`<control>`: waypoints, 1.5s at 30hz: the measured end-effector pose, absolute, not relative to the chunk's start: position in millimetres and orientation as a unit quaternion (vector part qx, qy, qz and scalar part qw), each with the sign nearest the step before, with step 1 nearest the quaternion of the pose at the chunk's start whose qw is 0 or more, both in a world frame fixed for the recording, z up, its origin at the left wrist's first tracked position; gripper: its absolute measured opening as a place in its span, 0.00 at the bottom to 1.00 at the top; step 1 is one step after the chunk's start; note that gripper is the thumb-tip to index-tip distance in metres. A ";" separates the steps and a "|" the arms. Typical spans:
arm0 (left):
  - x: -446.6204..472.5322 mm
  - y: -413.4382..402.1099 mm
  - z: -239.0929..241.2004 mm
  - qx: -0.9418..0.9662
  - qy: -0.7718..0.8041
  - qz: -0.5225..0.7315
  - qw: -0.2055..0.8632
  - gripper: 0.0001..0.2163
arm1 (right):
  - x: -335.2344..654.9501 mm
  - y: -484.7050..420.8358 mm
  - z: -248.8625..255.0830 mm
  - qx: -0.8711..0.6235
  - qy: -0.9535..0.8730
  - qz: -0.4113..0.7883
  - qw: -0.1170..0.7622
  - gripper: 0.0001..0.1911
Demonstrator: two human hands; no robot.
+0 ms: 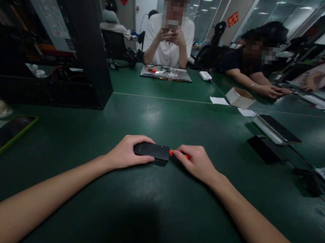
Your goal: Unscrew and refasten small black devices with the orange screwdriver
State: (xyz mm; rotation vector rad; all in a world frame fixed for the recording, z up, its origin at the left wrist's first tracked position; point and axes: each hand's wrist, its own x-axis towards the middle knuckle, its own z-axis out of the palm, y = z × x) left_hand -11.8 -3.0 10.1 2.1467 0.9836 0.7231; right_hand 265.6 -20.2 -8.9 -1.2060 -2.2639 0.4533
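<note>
A flat black phone-like device (153, 151) lies on the green table (153, 209) in front of me. My left hand (127, 152) is wrapped round its left end, fingers over the far edge and thumb along the near edge. My right hand (197, 162) is closed in a pinch on a small orange tool (172, 152), whose tip touches the device's right end.
A phone in a green case (2, 135) lies at the left, by a black cabinet (71, 50). At the right sit a phone on a white box (276, 129), a black slab (265, 148) and a cardboard box (239, 97). Three people sit across the table.
</note>
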 end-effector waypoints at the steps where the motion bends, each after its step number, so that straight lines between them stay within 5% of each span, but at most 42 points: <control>1: -11.7 -3.2 10.4 0.822 0.375 0.277 0.326 0.17 | 264.9 -20.8 -9.1 -0.440 -0.842 0.163 0.265 0.23; 12: -11.4 -2.2 11.2 0.779 0.413 0.336 0.330 0.14 | 267.5 -22.9 -7.4 -0.421 -0.853 0.121 0.284 0.24; 16: -13.1 3.2 8.7 0.658 0.508 0.430 0.354 0.22 | 272.6 -19.6 -6.8 -0.451 -0.835 0.115 0.293 0.22; 26: -21.6 15.0 7.1 0.707 0.588 0.349 0.179 0.16 | 271.5 -17.0 1.1 -0.542 -0.829 0.060 0.125 0.16; 33: -22.0 14.9 -0.7 0.792 0.555 0.252 0.044 0.14 | 264.1 -21.9 5.7 -0.530 -0.842 0.031 0.093 0.13; 40: -22.9 19.3 1.3 0.780 0.544 0.299 0.082 0.13 | 259.1 -27.4 5.9 -0.466 -0.863 0.025 0.194 0.15; 45: -24.5 23.4 -2.1 0.741 0.555 0.356 0.125 0.12 | 244.9 -38.4 5.9 -0.400 -0.885 0.034 0.235 0.27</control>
